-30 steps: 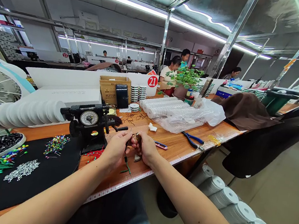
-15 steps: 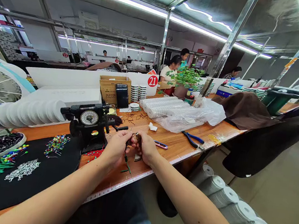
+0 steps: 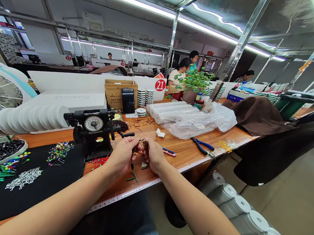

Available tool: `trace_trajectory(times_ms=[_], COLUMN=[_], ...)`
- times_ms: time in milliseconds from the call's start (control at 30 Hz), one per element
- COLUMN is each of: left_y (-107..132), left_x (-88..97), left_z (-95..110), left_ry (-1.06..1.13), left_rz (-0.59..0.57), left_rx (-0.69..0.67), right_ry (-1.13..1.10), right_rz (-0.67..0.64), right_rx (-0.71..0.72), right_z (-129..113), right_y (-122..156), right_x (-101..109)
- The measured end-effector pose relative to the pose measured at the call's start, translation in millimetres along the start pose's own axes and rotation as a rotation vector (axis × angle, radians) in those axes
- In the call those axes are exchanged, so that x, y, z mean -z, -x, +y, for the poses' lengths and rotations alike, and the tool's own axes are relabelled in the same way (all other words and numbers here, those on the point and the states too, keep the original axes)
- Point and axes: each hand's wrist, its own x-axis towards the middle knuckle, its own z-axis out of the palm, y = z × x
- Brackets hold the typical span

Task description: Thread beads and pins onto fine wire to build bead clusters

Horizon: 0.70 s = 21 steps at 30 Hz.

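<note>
Close together above the wooden table (image 3: 176,150), my two hands work at fingertip level. My left hand (image 3: 124,153) is closed in a pinch on a thin dark strand, mostly hidden by the fingers. My right hand (image 3: 155,156) is closed around a small brass-coloured metal piece (image 3: 144,143), whose kind I cannot make out. Below the fingers hangs or lies a green-tipped dark piece (image 3: 133,172). A small pale object (image 3: 144,165) sits under my right hand. Just left stands a black machine with a round dial (image 3: 93,123), beside red strands (image 3: 99,162).
Right of my hands lie a cutter (image 3: 169,152), blue-handled pliers (image 3: 202,146) and crumpled white tissue (image 3: 160,133). Plastic-wrapped white rolls (image 3: 171,112) rest behind. On the left, a black mat (image 3: 60,182) holds coloured pins (image 3: 59,152) and small silvery parts (image 3: 25,177). People sit farther back.
</note>
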Motion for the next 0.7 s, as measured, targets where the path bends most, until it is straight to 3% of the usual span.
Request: trace_trajectory(times_ms=[433,700], left_y=[1,-8], left_x=[-1.8,-6.3], left_z=[4,3], left_ry=[-0.053,-0.124], left_rz=[-0.012,-0.112], left_rx=[0.004,0.004], right_ry=[0.0,-0.056], right_rz=[0.03,0.317], right_rx=[0.029,0.178], right_z=[-3,0], right_y=[6,24], right_x=[-1,-11])
